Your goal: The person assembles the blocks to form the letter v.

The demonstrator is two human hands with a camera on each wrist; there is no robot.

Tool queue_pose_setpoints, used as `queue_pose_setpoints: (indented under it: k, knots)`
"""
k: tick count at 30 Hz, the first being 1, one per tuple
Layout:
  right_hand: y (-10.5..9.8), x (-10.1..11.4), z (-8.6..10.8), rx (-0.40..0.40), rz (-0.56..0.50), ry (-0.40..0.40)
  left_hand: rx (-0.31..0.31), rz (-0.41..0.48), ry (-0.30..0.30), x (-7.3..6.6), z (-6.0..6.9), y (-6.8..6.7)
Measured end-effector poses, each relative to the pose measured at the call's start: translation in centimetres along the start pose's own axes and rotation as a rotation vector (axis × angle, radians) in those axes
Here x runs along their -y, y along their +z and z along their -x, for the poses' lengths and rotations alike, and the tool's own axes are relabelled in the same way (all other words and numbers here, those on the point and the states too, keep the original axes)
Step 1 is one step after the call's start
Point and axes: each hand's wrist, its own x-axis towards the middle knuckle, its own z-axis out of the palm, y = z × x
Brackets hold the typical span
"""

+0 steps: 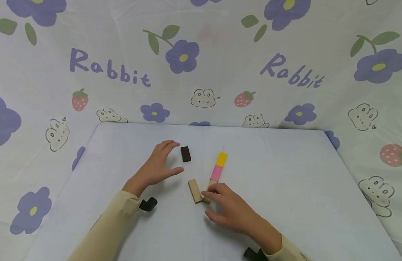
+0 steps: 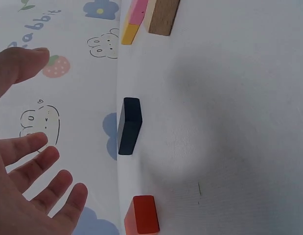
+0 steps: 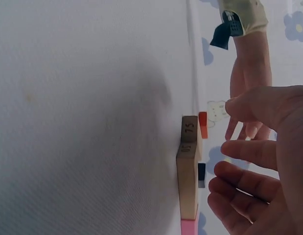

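Head view shows me the left hand (image 1: 154, 165) spread left of the pink block (image 1: 216, 173), the right hand (image 1: 232, 208) loose on its near side, both empty, maybe to avoid bumps.

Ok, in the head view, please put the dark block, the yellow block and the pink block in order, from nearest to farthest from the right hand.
1. Pink block: just beyond the right hand.
2. Yellow block: in line with the pink block, on its far side.
3. Dark block: off to the left, close to the left hand.
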Motion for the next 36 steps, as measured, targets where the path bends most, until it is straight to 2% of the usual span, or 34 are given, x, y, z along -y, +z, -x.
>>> queue_pose_setpoints:
  k: [12,18,26,36]
  knots:
    - [0.9,0.7,-0.4,0.026,0.037,-0.076,0.024,-0.007,-0.018,0.8,-1.2,0.3]
    - [0.7,1.0,-0.7,0.063,0.099,-0.103,0.031,-0.044,0.016,0.9,-1.7,0.4]
    - [0.7,0.9,-0.9,0.089,0.135,-0.108,0.047,-0.055,-0.005,1.0,-2.2,0.4]
    - [0.8,0.7,-1.0,0.079,0.149,-0.127,0.043,-0.075,0.008,0.8,-2.7,-0.1]
